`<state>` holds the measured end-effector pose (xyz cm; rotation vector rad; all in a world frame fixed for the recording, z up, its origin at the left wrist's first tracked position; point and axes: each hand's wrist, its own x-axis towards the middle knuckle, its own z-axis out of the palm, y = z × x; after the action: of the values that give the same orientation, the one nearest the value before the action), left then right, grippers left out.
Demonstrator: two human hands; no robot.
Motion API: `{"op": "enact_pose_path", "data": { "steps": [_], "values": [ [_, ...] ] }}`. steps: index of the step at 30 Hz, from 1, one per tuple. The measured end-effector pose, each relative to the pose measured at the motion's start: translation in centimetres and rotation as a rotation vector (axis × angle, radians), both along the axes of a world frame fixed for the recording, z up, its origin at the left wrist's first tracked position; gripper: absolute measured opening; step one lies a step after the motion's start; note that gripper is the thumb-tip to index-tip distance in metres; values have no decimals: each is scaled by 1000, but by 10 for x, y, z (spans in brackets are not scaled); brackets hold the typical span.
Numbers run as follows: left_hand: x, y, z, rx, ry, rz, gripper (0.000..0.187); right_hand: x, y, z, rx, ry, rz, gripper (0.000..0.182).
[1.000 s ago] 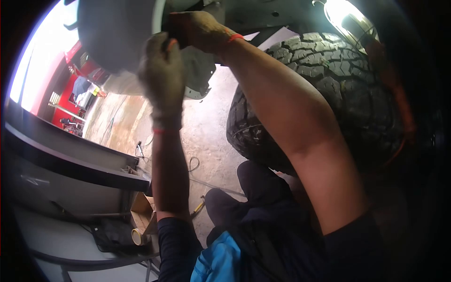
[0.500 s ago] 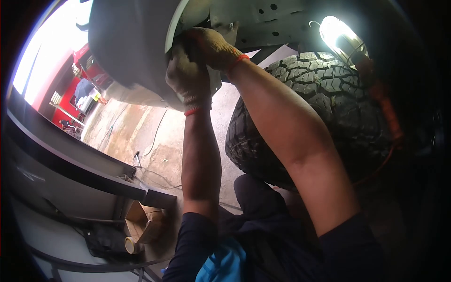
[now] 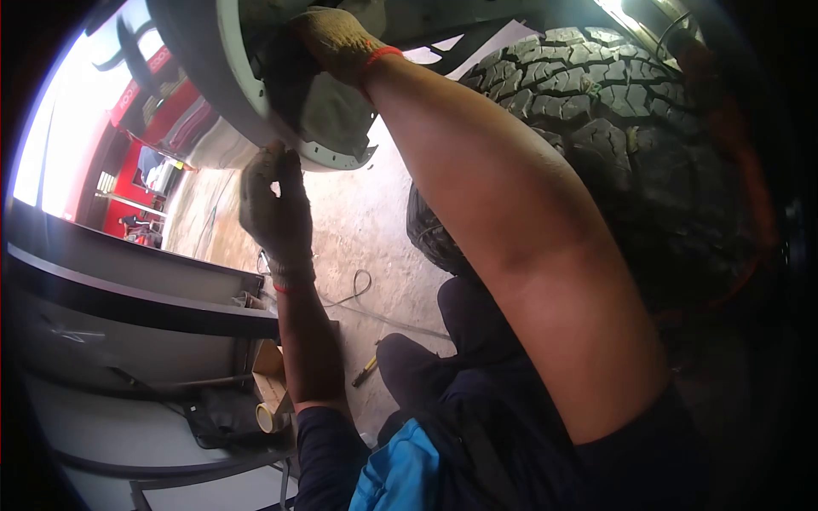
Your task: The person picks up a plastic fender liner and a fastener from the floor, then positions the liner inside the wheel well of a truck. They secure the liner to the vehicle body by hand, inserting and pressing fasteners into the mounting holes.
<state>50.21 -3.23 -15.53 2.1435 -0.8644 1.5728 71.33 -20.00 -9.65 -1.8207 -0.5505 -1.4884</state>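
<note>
A grey, curved body panel, which looks like a bumper, hangs at the upper middle with its flanged inner edge towards me. My left hand, in a knitted work glove, is at the panel's lower edge. Its thumb and finger are bent into a pinch, the tips against the rim; anything between them is too small to make out. Higher up, my right hand, gloved too, reaches behind the panel into the wheel arch. Its fingers are lost in dark shadow. A big knobbly tyre stands right of my right forearm.
A lit work lamp hangs above the tyre. On the floor lie a cable and a yellow-and-black hand tool. Left are a dark metal frame, a cardboard box and a tape roll.
My left hand has moved down and left, from beside my right hand to the panel's lower edge. My right hand has shifted up and left. The view has turned, showing more of the panel's inner side.
</note>
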Motion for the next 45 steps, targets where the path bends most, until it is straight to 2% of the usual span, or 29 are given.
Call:
{"op": "enact_pose_path", "data": {
  "steps": [2, 4, 7, 8, 11, 12, 14, 16, 22, 31, 34, 36, 39, 44, 45],
  "values": [
    [-1, -3, 9, 23, 17, 54, 16, 0, 2, -6, 14, 58, -12, 23],
    [2, -7, 15, -30, 54, 65, 22, -6, 4, -12, -116, -218, -153, 12],
    [3, -19, 19, -86, 8, 35, 23, -17, 5, -9, -241, -95, -262, 13],
    [8, -22, 18, -158, -5, -71, 23, -19, 6, -7, -235, -94, -257, 13],
    [14, -21, 25, -146, -72, -41, 21, -31, 9, -2, -173, -85, -132, 14],
    [9, -19, 27, -86, -48, 45, 21, -36, 7, -3, -154, -51, -134, 15],
    [7, -20, 26, -113, -39, 23, 21, -41, -1, -1, -135, -16, -136, 15],
    [6, -18, 25, -139, -30, 3, 21, -40, -7, 0, -150, -38, 1, 17],
    [4, -14, 30, 57, -210, 154, 20, -20, 4, 3, -170, 12, -133, 17],
    [13, -18, 31, 42, -242, 104, 21, -9, 9, 2, -151, 13, -180, 16],
    [20, -23, 33, -37, -221, -14, 21, -1, 11, 2, -146, 10, -194, 16],
    [25, -19, 39, 169, -326, 141, 21, 2, 13, 1, -143, 8, -202, 15],
    [36, -15, 48, 288, -465, 211, 22, 4, 14, 5, -127, 5, -218, 15],
    [45, -19, 52, 328, -497, 202, 19, 1, 10, 5, -115, -19, -206, 15],
    [47, -18, 53, 341, -524, 200, 16, -8, 5, 9, -60, 72, -121, 19]
  ]
}}
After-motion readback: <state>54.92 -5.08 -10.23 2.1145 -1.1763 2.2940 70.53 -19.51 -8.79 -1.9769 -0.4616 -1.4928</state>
